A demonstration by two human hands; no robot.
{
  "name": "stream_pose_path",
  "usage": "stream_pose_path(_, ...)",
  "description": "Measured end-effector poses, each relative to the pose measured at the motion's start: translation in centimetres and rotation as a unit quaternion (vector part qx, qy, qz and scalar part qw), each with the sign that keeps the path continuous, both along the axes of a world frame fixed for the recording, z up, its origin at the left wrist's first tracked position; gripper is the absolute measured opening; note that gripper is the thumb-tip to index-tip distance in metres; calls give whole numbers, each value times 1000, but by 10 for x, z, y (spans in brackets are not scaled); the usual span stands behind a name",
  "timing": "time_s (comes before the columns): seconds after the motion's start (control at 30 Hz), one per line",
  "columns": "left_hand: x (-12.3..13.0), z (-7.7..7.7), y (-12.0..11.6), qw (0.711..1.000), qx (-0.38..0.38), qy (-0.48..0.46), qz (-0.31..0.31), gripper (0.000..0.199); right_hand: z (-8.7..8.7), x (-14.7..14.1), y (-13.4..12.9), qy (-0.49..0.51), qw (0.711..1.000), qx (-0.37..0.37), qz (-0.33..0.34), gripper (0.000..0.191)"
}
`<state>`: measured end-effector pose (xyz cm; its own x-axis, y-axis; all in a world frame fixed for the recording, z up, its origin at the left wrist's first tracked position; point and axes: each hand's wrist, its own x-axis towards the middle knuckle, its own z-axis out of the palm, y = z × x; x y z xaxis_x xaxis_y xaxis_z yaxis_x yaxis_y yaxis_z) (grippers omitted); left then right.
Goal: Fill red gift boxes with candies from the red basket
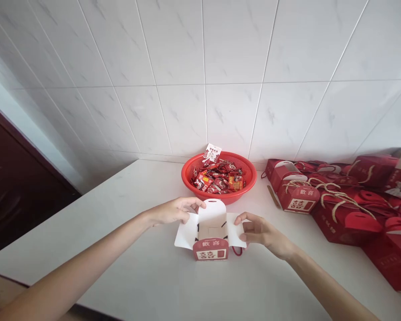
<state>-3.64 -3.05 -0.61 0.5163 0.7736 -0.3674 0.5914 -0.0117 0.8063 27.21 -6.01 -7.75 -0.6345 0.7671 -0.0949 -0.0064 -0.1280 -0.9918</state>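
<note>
An open red gift box [210, 250] with white inner flaps stands upright on the white table, and its inside shows no contents. My left hand [178, 210] is at its left rear, fingers closed on the left flap near the back panel. On the right, my right hand [259, 229] pinches the right white flap between thumb and fingers. A dark red cord [237, 252] lies beside the box, below my right hand. Behind the box sits a red plastic basket [186, 174] holding several small wrapped snacks [220, 180].
Several closed red gift boxes [345, 223] with twisted rope handles crowd the right side of the white table [120, 191]. A tiled wall [234, 111] runs along the back. At the far left is a dark red panel [20, 178].
</note>
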Motion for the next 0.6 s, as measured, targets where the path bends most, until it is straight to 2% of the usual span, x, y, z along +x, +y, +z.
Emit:
stream_pose_path(0.1,-3,11,4,1000,-17,-8,-17,45,5,0,1,-7,1000,27,-3,43)
stream_pose_path(0.17,-3,24,8,999,19,-14,-30,35,16,2,3,-28,996,76,-21,40)
stream_pose_path(0.27,0,44,21,989,144,-6,-23,31,39,4,10,-53,983,162,-74,36)
stream_pose_path(0.33,5,50,39,968,246,48,-12,31,55,3,17,-53,972,201,-111,35)
stream_pose_path(0.4,10,48,61,939,317,137,5,30,71,-2,24,-35,963,225,-144,35)
stream_pose_path(0.43,14,45,74,930,326,167,21,27,77,-6,28,-18,960,232,-158,34)
stream_pose_path(0.5,20,33,98,928,314,196,45,21,87,-13,34,20,954,239,-180,33)
stream_pose_path(0.6,27,14,125,933,289,203,69,27,92,-22,42,58,950,234,-199,32)
